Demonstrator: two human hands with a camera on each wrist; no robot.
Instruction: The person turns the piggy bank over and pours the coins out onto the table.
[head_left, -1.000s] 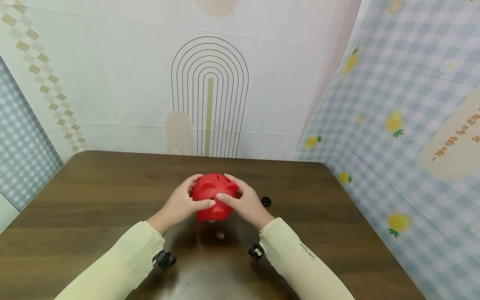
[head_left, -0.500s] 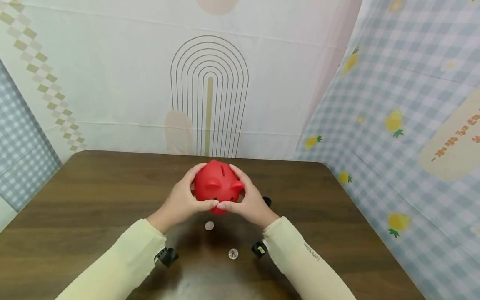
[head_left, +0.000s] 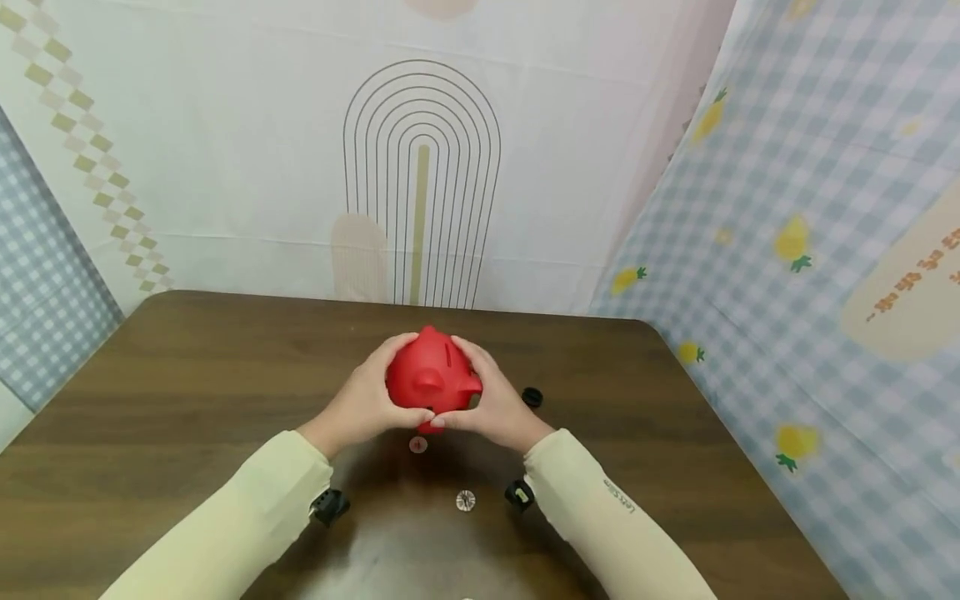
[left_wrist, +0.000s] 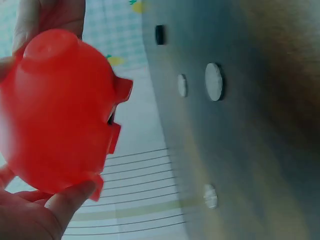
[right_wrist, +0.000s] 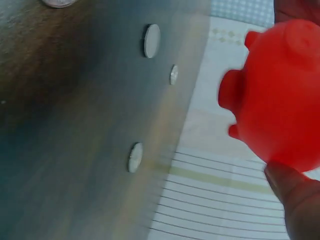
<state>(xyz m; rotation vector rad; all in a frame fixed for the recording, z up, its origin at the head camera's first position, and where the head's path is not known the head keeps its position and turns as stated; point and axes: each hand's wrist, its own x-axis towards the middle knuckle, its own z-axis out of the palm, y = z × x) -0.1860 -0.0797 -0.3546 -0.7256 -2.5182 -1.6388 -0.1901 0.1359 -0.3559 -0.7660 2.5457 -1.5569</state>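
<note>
Piggy bank (head_left: 432, 379), red plastic, is being held clear of the surface (head_left: 187, 392) near its middle, with the left hand (head_left: 365, 406) cupping its left side and the right hand (head_left: 495, 402) cupping its right side. Fingers of both hands are curling round the body and the thumbs are meeting under the near end, so the bank is being clamped from both flanks; judged from this, the two-sided hold is letting the person tilt or shake it without losing it. Coin slot is facing up and slightly far.

Two coins are lying on the surface just near of the bank: one (head_left: 417, 445) almost under it, another (head_left: 466, 500) nearer the person. A small black cap (head_left: 532, 397) is sitting right of the right hand, just beside it.

View differences: the head view is giving the layout and the slot on top. The left wrist view is showing the underside, where a dark opening (left_wrist: 111, 117) is visible between the feet, hidden from the head view; it is also showing three pale discs (left_wrist: 213, 81) on the surface, one more than the head view shows clearly. The right wrist view is showing the snout (right_wrist: 231, 95) and a fingertip (right_wrist: 292, 192) pressing the bank from below.
</note>
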